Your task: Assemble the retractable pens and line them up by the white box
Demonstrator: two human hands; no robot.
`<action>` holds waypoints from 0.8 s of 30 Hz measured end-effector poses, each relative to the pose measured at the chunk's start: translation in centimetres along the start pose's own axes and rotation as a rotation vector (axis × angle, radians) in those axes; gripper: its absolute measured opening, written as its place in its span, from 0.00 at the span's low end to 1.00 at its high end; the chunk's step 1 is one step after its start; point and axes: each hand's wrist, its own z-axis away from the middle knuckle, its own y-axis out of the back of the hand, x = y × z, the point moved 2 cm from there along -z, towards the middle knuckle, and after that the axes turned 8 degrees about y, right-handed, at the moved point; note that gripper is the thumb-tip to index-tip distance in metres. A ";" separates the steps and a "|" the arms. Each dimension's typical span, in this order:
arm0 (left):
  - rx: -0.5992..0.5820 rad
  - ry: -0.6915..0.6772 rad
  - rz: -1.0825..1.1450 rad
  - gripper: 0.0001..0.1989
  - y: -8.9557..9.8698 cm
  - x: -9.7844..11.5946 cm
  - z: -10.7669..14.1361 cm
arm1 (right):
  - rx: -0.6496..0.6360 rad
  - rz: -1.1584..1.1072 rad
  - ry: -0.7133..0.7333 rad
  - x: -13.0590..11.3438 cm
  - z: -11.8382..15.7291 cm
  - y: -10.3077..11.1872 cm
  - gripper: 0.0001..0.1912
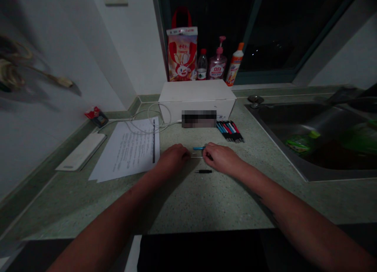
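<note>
My left hand (176, 157) is closed in a pinch over the counter, its fingertips at one end of a thin pale rod (196, 157) that looks like a pen refill. The rod's other end meets my right hand (221, 157), whose fingers are curled shut. Just beyond the rod, a blue pen barrel (198, 148) reaches up to the right fingers; whether they touch it I cannot tell. Nearer to me, a black pen part with a pointed tip (204, 171) lies on the counter (188, 205).
Several pens (230, 131) lie in a row before a white box (197, 91). Printed sheets (129, 150), a white flat object (81, 152) and a cable (169, 125) are on the left. At right is a metal sink (277, 158). Bottles (217, 66) and a bag (182, 54) stand behind.
</note>
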 end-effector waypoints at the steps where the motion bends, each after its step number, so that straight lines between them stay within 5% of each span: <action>1: -0.008 0.000 -0.027 0.07 0.0 0.2 0.0 | -0.006 0.000 -0.002 -0.1 0.0 0.0 0.05; 10: -0.004 -0.047 -0.145 0.07 -0.5 1.0 0.1 | -0.073 -0.020 -0.027 -0.8 -0.4 0.1 0.07; 17: 0.151 -0.046 -0.131 0.07 -0.8 0.6 -0.9 | 0.106 0.003 -0.111 0.2 -0.4 0.9 0.13; 24: 0.153 -0.035 -0.141 0.08 -1.3 0.1 -1.6 | 0.049 0.083 -0.123 0.7 -0.5 0.2 0.11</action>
